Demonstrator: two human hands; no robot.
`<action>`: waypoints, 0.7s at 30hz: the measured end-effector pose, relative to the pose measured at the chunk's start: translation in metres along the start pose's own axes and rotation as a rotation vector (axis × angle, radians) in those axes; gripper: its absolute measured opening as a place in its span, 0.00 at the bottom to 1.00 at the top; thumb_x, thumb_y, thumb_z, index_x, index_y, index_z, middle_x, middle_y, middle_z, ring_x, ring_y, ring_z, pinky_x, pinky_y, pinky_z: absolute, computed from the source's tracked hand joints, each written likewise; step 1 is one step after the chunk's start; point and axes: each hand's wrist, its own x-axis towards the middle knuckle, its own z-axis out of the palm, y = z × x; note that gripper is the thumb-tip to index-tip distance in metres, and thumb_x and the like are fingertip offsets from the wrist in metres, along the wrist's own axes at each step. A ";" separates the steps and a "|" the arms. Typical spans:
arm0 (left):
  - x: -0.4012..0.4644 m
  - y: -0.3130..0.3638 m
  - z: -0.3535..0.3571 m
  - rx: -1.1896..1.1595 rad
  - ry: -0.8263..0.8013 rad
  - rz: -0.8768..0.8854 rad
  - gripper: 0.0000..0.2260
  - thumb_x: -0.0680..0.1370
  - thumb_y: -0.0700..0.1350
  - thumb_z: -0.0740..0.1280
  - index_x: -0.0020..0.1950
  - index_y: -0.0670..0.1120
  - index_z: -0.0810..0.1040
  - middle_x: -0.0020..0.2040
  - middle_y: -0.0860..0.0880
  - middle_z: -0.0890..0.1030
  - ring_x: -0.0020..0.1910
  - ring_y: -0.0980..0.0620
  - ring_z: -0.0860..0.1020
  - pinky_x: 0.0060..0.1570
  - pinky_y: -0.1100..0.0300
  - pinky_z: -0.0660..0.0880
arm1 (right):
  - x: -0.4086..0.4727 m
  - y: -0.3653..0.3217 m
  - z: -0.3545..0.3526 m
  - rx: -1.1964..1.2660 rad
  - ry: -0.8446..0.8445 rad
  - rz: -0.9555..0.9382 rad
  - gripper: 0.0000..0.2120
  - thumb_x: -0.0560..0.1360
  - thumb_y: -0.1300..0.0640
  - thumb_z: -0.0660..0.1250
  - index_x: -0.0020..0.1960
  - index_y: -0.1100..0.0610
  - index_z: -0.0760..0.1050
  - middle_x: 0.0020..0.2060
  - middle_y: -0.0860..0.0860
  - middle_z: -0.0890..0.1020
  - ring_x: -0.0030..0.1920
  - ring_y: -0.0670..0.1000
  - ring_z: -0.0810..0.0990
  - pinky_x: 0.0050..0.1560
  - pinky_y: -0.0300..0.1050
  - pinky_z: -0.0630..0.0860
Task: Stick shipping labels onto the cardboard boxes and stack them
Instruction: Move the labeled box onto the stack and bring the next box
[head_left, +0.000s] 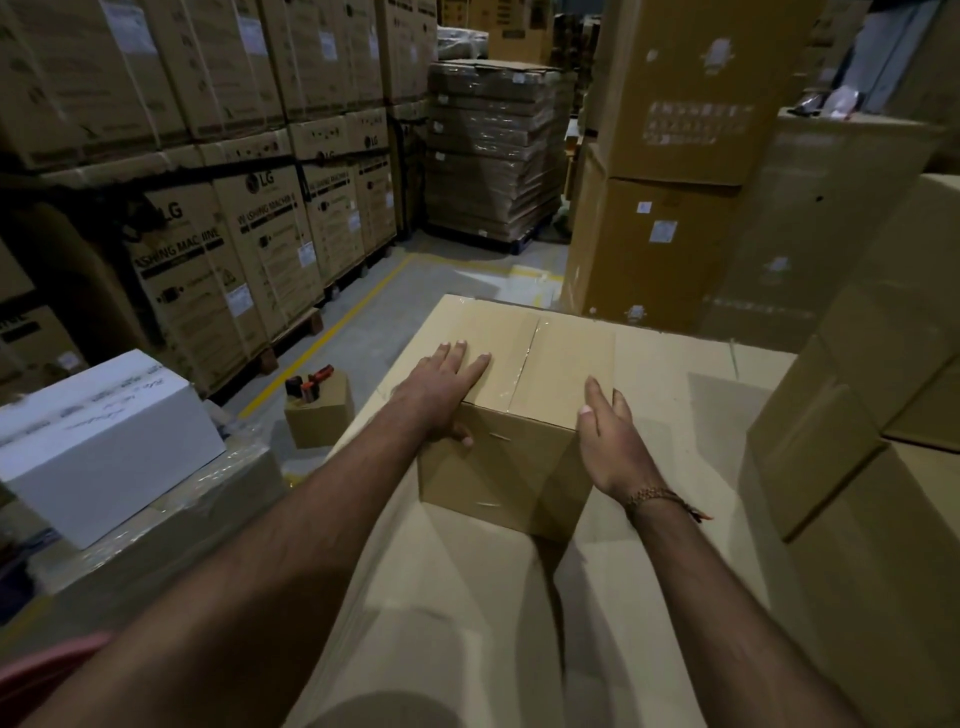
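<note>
A taped brown cardboard box (530, 415) stands on a large flat cardboard surface (675, 519) in front of me. My left hand (447, 384) lies flat on the box's top near its left edge, fingers straight, with the thumb down over the front face. My right hand (605, 436) presses against the box's right side with straight fingers. No shipping label shows on the box's visible faces.
Brown boxes (841, 441) are stacked at the right. A white box (104, 441) sits on a wrapped pallet at the left. A small box (319, 415) with red and black tools on top stands on the floor. Tall stacks of washing machine cartons (249, 234) line the aisle.
</note>
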 end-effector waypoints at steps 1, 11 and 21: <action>0.000 0.000 0.000 0.003 0.003 0.001 0.60 0.71 0.58 0.80 0.86 0.52 0.39 0.86 0.40 0.41 0.85 0.38 0.44 0.82 0.42 0.51 | 0.000 -0.001 0.000 -0.004 0.001 0.004 0.27 0.89 0.46 0.46 0.87 0.46 0.50 0.86 0.57 0.49 0.84 0.61 0.57 0.80 0.56 0.59; 0.002 0.004 -0.001 -0.010 0.006 0.016 0.59 0.72 0.60 0.79 0.86 0.51 0.40 0.86 0.40 0.41 0.85 0.38 0.43 0.83 0.42 0.50 | 0.001 -0.002 -0.006 -0.072 0.030 0.018 0.26 0.90 0.49 0.47 0.87 0.49 0.53 0.85 0.58 0.55 0.83 0.62 0.58 0.80 0.56 0.60; 0.010 0.012 0.002 -0.022 0.012 0.028 0.59 0.71 0.61 0.79 0.86 0.51 0.39 0.86 0.38 0.41 0.85 0.37 0.43 0.82 0.40 0.51 | 0.002 0.003 -0.012 -0.060 0.040 0.043 0.26 0.90 0.50 0.48 0.87 0.49 0.52 0.86 0.57 0.55 0.84 0.60 0.57 0.81 0.55 0.58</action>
